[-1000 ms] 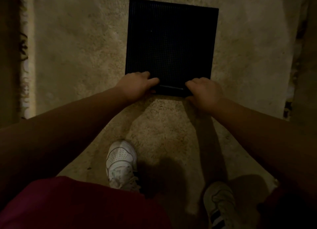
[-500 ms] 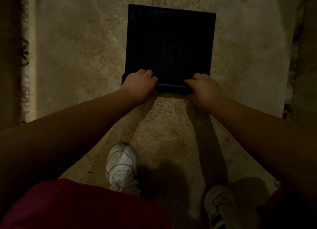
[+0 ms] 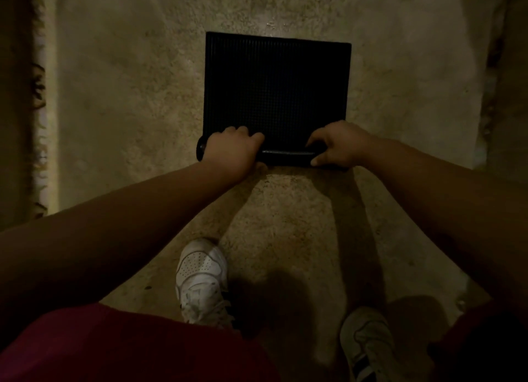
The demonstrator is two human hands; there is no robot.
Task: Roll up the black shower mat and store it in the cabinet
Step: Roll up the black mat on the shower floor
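Black shower mat [image 3: 275,87] rolled further than before; left hand [image 3: 231,150], right hand [image 3: 338,145] gripping roll

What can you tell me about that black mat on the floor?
The mat is black, rectangular and finely gridded, and looks rubbery. Most of it lies flat on a beige carpet. Its near edge is curled into a tight roll, whose end pokes out at the left. The left hand and right hand both press on the roll.

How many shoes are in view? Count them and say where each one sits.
2. A white perforated sneaker stands on the beige carpet below the left forearm; a white sneaker with dark stripes is at the bottom edge, partly cut off, right of it.
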